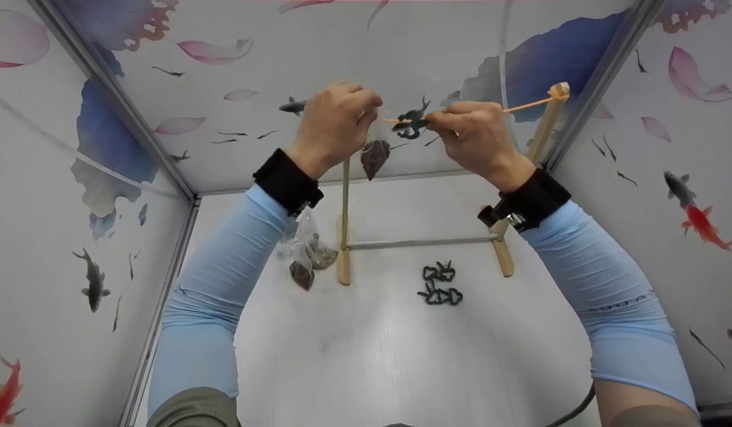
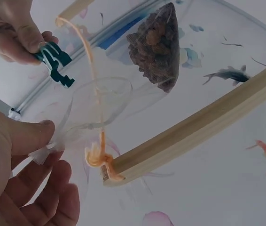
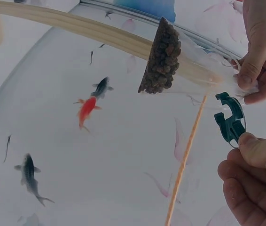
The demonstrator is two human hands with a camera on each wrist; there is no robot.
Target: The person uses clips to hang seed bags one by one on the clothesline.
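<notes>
My left hand (image 1: 339, 127) pinches the gathered top of a clear plastic bag; the dark brown, lumpy contents (image 1: 376, 159) hang below and right of it. In the left wrist view the bag's clear upper part (image 2: 119, 101) forms a loose loop by the orange cord (image 2: 89, 56). Between thumb and fingers my right hand (image 1: 478, 133) holds a dark green plastic clip (image 3: 230, 120), its mouth facing the bag. In the head view the clip overlaps the cord; whether they touch, I cannot tell. The cord is tied to the tops of wooden posts (image 1: 549, 127).
A pale rod (image 1: 422, 242) joins the feet of the wooden stand. Several dark clips (image 1: 440, 295) lie on the white table (image 1: 366, 356). Filled plastic bags (image 1: 301, 274) lie left of the left post (image 1: 345, 207). Printed panels (image 1: 128, 284) enclose the table.
</notes>
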